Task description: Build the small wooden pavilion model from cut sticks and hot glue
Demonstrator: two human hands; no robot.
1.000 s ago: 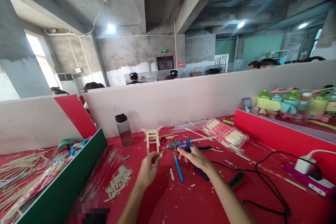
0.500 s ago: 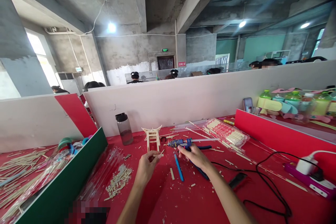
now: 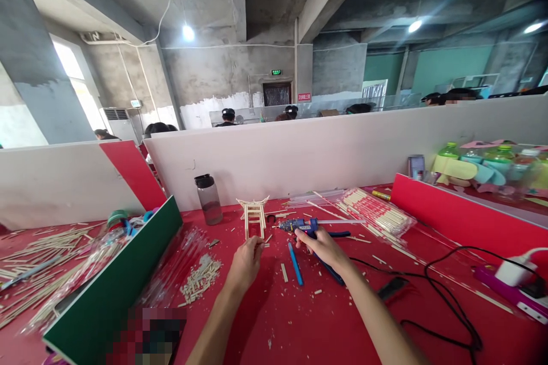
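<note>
My left hand [image 3: 247, 262] is closed in a pinch just in front of a small stick model [image 3: 256, 218]. Between its fingertips is a short wooden stick piece [image 3: 264, 244], mostly covered by the fingers. The model, built of pale sticks, stands upright with a flared top; the hand hides part of its foot, so contact is unclear. My right hand [image 3: 322, 246] grips a blue hot glue gun [image 3: 305, 224], whose nozzle points left toward the model. A clear glue stick [image 3: 340, 221] protrudes from its back. Below lies a blue pen-like tool [image 3: 295, 265].
Cut stick bits [image 3: 201, 278] lie piled at left, near a green divider [image 3: 115, 279]. A water bottle [image 3: 208, 199] stands behind. Packaged sticks [image 3: 377, 214] lie at back right. A black cable [image 3: 445, 279] loops toward a purple power strip [image 3: 492, 282].
The camera view has shifted slightly, moving the scene right and up. My left hand has come a little closer to the model's foot. My right hand still holds the glue gun.
</note>
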